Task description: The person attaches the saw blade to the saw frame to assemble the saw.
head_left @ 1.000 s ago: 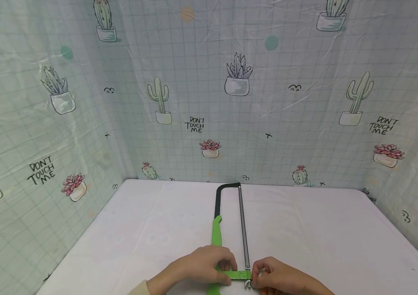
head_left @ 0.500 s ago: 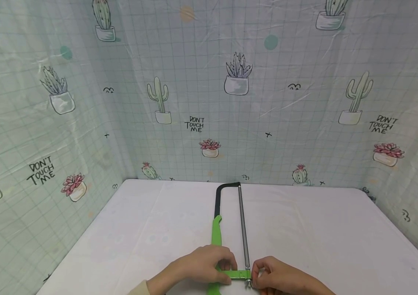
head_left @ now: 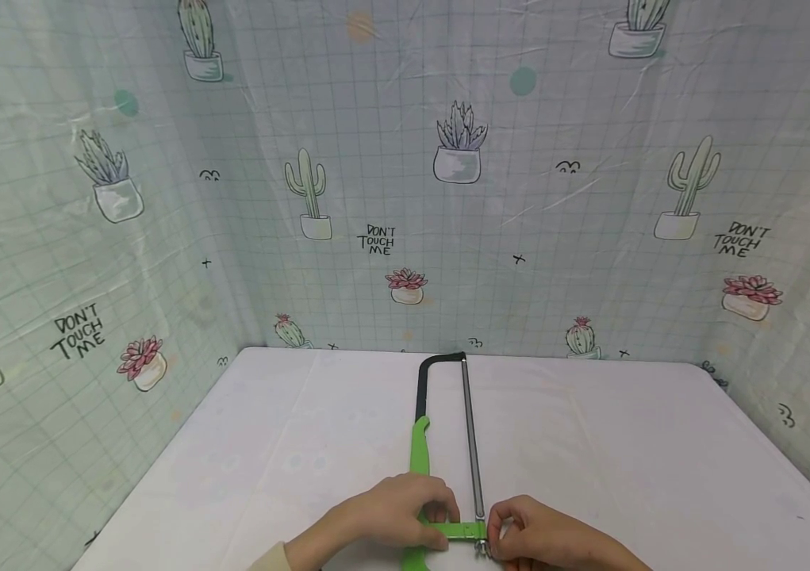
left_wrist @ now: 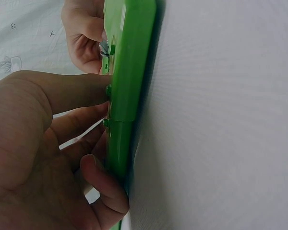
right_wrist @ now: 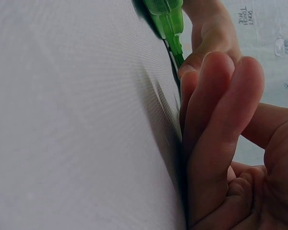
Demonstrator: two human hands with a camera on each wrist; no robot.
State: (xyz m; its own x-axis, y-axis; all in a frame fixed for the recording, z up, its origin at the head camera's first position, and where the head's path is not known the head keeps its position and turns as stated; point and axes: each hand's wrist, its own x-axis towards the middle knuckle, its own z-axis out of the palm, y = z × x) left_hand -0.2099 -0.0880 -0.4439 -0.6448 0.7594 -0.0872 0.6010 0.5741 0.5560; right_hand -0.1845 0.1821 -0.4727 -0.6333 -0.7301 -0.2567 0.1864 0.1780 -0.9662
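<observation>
A hacksaw [head_left: 420, 452] with a green handle and black front frame lies on the table in the head view. Its grey blade [head_left: 472, 444] runs along the right side, from the black tip to the green crosspiece [head_left: 458, 531] near me. My left hand [head_left: 401, 509] grips the green frame where the crosspiece meets it; in the left wrist view the fingers [left_wrist: 81, 88] lie against the green frame [left_wrist: 132, 72]. At the crosspiece's right end sits a metal wing nut [head_left: 481, 549]. My right hand [head_left: 540, 533] pinches the wing nut between thumb and forefinger, its other fingers [right_wrist: 216, 120] curled.
The white-covered table [head_left: 633, 460] stretches away on both sides of the hacksaw. A cactus-print curtain [head_left: 519, 198] stands behind the table and along its left and right sides. The handle's near end runs out of the head view at the bottom.
The wing nut's wings stand at a slightly different angle beside my right fingertips. Both hands and the hacksaw have stayed in place.
</observation>
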